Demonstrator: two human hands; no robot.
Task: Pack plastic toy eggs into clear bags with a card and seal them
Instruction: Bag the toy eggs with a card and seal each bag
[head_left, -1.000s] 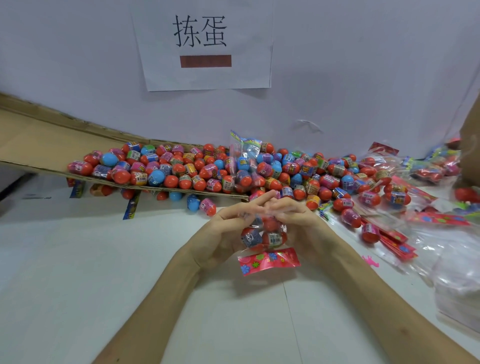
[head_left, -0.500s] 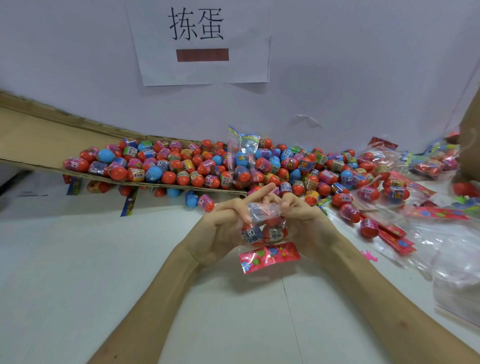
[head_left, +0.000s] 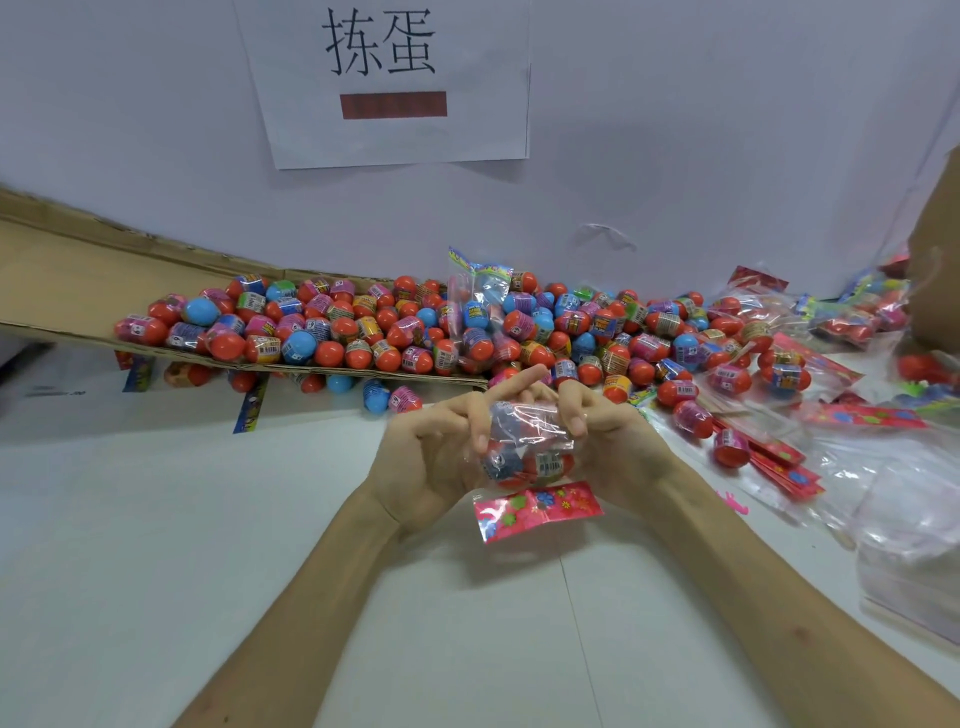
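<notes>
Clear plastic crinkles between my two hands: the bag (head_left: 524, 426) sits over the white table (head_left: 208, 519), its far end pinched by the curled fingers of my left hand (head_left: 431, 457) on one side and of my right hand (head_left: 613, 447) on the other. My left forefinger sticks out straight past the bag, toward the heap beyond. Inside the bag a few toy eggs (head_left: 545, 465), red with printed bands, bunch in its middle. The pink card (head_left: 537, 512) with coloured flowers fills the bag's near end, toward my wrists, and tilts a little. Whether the bag's mouth is sealed I cannot tell.

Just beyond my fingertips lies the pile of loose eggs (head_left: 363, 332), mostly red with some blue, spread over a sheet of cardboard (head_left: 78, 291) that runs off beyond my left hand. To the right of my right hand lie packed bags (head_left: 769, 374) and a stack of red cards (head_left: 779, 457). Nearer, beside my right forearm, are empty clear bags (head_left: 909, 519). On the wall beyond the pile hangs a paper sign (head_left: 384, 78).
</notes>
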